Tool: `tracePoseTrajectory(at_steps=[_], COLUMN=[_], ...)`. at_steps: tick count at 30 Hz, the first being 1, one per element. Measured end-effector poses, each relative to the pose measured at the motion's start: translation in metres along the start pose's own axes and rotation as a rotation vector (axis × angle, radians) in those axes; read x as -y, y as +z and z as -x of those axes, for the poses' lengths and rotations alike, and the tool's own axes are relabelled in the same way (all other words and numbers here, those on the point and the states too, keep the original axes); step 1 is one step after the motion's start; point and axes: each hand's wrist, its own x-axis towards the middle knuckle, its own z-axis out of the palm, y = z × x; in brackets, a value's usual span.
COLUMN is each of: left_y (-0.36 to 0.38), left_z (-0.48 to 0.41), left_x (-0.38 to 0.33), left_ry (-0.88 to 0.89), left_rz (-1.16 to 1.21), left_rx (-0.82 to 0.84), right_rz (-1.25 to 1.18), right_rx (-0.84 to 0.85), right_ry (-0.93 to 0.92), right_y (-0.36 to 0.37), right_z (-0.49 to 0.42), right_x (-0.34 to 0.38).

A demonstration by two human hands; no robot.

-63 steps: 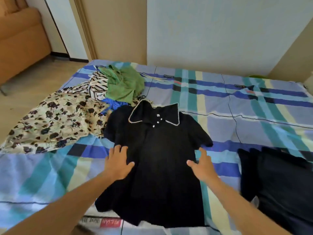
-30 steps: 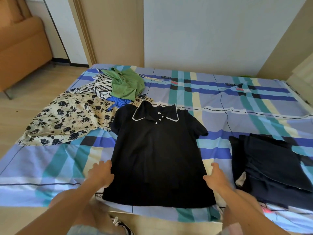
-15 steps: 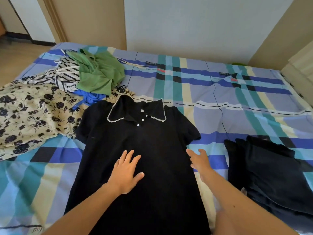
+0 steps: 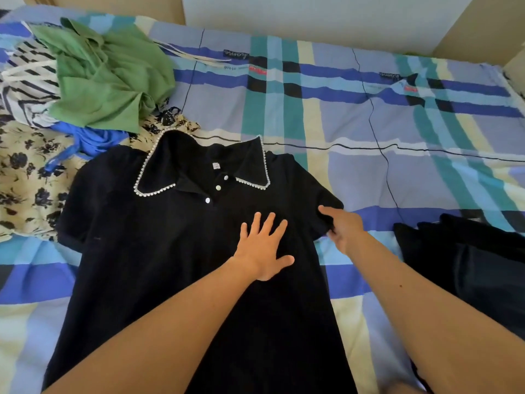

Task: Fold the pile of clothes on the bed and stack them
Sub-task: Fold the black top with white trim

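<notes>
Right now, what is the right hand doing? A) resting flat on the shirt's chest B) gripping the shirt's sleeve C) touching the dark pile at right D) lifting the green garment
B: the right hand is closed on the black shirt's sleeve edge, while the left hand lies flat on its chest.

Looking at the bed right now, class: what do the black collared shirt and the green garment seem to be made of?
Black collared shirt: probably a matte knit, lying flat, with bead-like white collar trim. Green garment: likely thin woven cotton, matte, crumpled into sharp creases. Neither fibre is certain.
</notes>
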Motion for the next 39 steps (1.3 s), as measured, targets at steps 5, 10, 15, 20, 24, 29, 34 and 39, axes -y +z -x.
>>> tracePoseTrajectory(at_steps=[5, 10, 15, 20, 24, 29, 34, 39], left_y=[0.023, 0.017, 0.008, -0.006, -0.016, -0.033, -0.064, -0.090], left_z=[-0.002, -0.001, 0.009, 0.028, 0.054, 0.099, 0.122, 0.121], left_x=[0.005, 0.003, -0.007, -0.014, 0.006, 0.091, 0.192, 0.254], left_ry=[-0.003, -0.014, -0.027, -0.006, 0.017, -0.168, -0.634, -0.928], left_rz=[-0.136, -0.109, -0.168, -0.048, 0.162, 0.268, 0.259, 0.552], left_rx=[-0.037, -0.024, 0.061, 0.122, -0.106, -0.566, -0.868, -0.618], right_rz=[0.287, 0.541, 0.787, 0.769, 0.737, 1.241, 1.597, 1.583], right_rx=[0.025, -0.105, -0.141, 0.018, 0.325, 0.365, 0.461, 0.465], right_ry=[-0.167, -0.455, -0.530, -0.454, -0.416, -0.732, -0.718, -0.684], right_y=[-0.009, -0.025, -0.010, 0.047, 0.099, 0.110, 0.097, 0.102], right_z=[-0.018, -0.016, 0.006, 0.052, 0.084, 0.072, 0.054, 0.052], right_x=[0.032, 0.069, 0.084, 0.106, 0.093, 0.031, -0.029, -0.032])
